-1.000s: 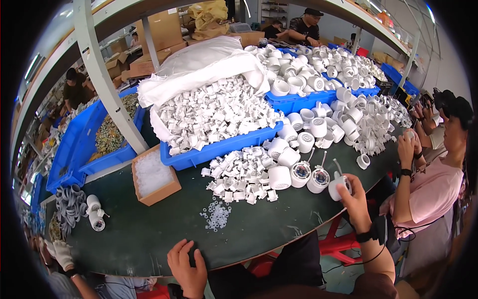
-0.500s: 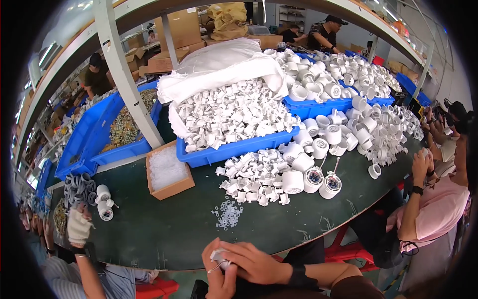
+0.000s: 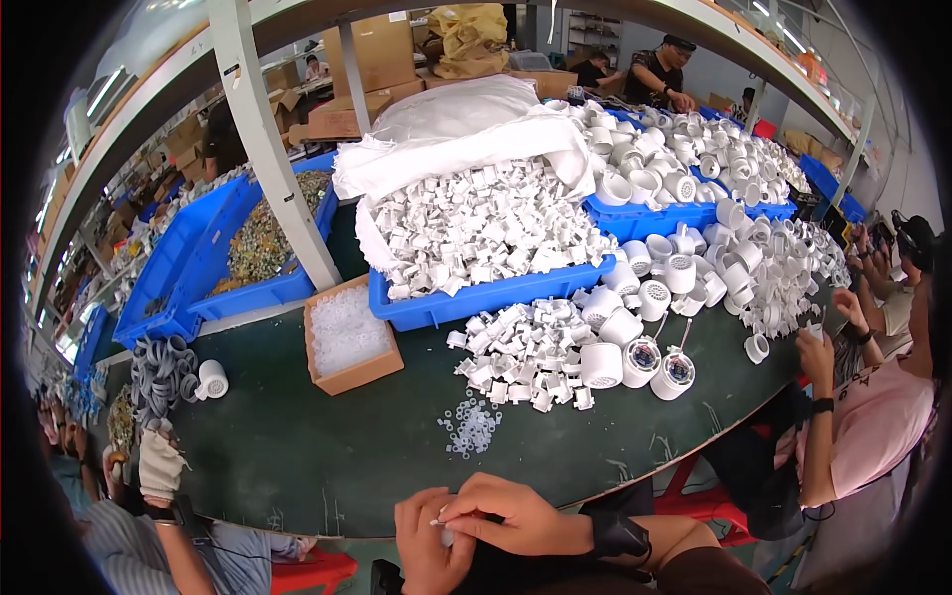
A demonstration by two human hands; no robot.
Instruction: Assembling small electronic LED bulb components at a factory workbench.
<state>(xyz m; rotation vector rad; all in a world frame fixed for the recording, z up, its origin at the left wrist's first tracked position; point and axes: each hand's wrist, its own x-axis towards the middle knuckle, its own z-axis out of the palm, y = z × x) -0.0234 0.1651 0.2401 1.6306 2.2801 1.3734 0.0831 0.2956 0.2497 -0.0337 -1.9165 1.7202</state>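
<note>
Close to the table's front edge, my left hand (image 3: pixel 428 543) is closed around a white plastic part (image 3: pixel 446 536), most of it hidden by the fingers. My right hand (image 3: pixel 508 518) meets it from the right, thumb and fingertips pinched on a small white piece (image 3: pixel 437 522) at the top of that part. Whether the piece is a wire end or a cap is too small to tell. Just beyond my hands lies a scatter of small translucent rings (image 3: pixel 470 428). Behind it are a heap of white plastic clips (image 3: pixel 526 352) and two round white housings with circuit boards inside (image 3: pixel 673 373).
A blue crate (image 3: pixel 436 312) heaped with white clips stands behind, beside a cardboard box (image 3: pixel 362 375) of translucent bits. White cups (image 3: pixel 739 263) pile up at right. Co-workers sit on both sides: a gloved hand (image 3: pixel 159 466) at left, a pink-sleeved person (image 3: pixel 873 412) at right. A shelf post (image 3: pixel 273 149) rises at left.
My right fingers have shifted from covering the part to pinching its top. At left, one of the two white housings has gone from beside the grey rings. The whole view has shifted slightly.
</note>
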